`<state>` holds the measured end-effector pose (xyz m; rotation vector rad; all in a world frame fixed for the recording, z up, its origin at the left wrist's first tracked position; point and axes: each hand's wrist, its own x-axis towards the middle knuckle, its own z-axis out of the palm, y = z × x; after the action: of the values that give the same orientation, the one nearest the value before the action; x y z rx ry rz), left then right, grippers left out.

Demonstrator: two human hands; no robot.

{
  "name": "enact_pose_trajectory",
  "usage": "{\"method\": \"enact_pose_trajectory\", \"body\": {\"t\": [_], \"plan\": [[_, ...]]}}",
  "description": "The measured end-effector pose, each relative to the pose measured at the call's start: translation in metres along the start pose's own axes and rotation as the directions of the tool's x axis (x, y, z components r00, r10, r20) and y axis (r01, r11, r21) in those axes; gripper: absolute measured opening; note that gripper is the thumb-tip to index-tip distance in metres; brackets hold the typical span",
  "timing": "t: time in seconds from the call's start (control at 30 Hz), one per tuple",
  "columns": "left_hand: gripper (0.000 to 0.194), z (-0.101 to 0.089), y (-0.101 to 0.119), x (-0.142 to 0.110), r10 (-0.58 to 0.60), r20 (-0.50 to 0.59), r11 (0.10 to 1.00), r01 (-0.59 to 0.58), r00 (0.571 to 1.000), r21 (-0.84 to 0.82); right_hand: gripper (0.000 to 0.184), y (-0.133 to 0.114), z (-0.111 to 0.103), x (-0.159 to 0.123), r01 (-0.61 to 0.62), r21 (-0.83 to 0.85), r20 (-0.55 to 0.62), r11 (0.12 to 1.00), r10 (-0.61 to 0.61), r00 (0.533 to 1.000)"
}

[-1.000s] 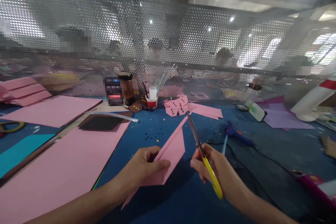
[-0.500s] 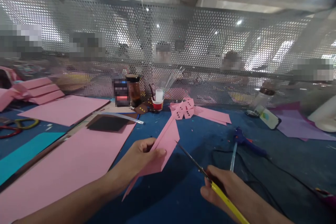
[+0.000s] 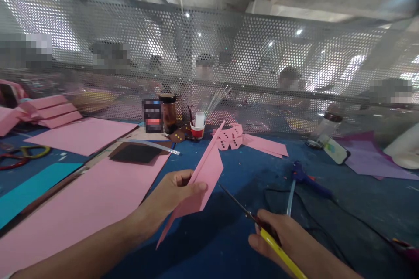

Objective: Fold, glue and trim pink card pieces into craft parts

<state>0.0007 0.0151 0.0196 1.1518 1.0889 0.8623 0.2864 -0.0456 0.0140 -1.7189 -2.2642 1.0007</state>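
Observation:
Between the thumb and fingers of my left hand [image 3: 178, 194] is a folded piece of pink paper [image 3: 211, 170], held up off the blue table with its slanted edge to the right. My right hand [image 3: 278, 231] grips scissors [image 3: 237, 202] with a yellow handle; part of the handle is hidden in the palm. Their blades are closed and point up and left, with the tip just short of the paper's right edge. Behind the held paper lie pink paper cut-outs with black dots [image 3: 231, 137] and a pink strip [image 3: 266, 144].
A blue glue gun [image 3: 310, 183] with its cord lies at right, near a phone [image 3: 337, 150] and purple sheets [image 3: 366, 157]. Large pink sheets [image 3: 98, 200] cover the left side. A jar [image 3: 169, 113] and red-white cup [image 3: 197, 130] stand before a perforated metal screen [image 3: 245, 52].
The scissors' tip has dropped slightly away from the paper's edge. My left hand still holds the pink paper in nearly the same place, its top edge now opened out a little.

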Motion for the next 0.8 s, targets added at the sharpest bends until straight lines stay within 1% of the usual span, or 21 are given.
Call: {"method": "enact_pose_trajectory", "body": {"t": [0.13,0.23,0.4,0.6,0.8], "plan": [[0.040,0.0002,-0.0006,-0.0017,-0.001,0.056,1.000,0.000,0.998,0.015,0.039,-0.0071,-0.0025,-0.0027,-0.009,-0.028,0.018,1.000,0.009,1.000],[0.038,0.0021,-0.0002,-0.0024,-0.012,0.060,0.999,0.010,0.998,0.034,0.039,-0.0105,-0.0036,-0.0041,-0.003,-0.044,0.023,0.999,0.004,1.000],[0.037,0.0053,0.0004,-0.0027,-0.021,0.059,0.998,0.018,0.998,0.065,0.038,-0.0072,-0.0007,-0.0037,-0.007,-0.035,0.035,0.999,0.008,0.999],[0.032,0.0043,-0.0050,-0.0024,0.015,0.115,0.997,-0.024,0.993,0.078,0.036,-0.0079,0.0005,-0.0040,0.018,-0.024,0.044,1.000,-0.017,0.999],[0.029,0.0047,-0.0069,-0.0004,0.052,0.085,0.987,-0.064,0.995,0.149,0.030,-0.0103,0.0009,-0.0027,0.010,-0.063,0.008,0.998,-0.010,1.000]]}}
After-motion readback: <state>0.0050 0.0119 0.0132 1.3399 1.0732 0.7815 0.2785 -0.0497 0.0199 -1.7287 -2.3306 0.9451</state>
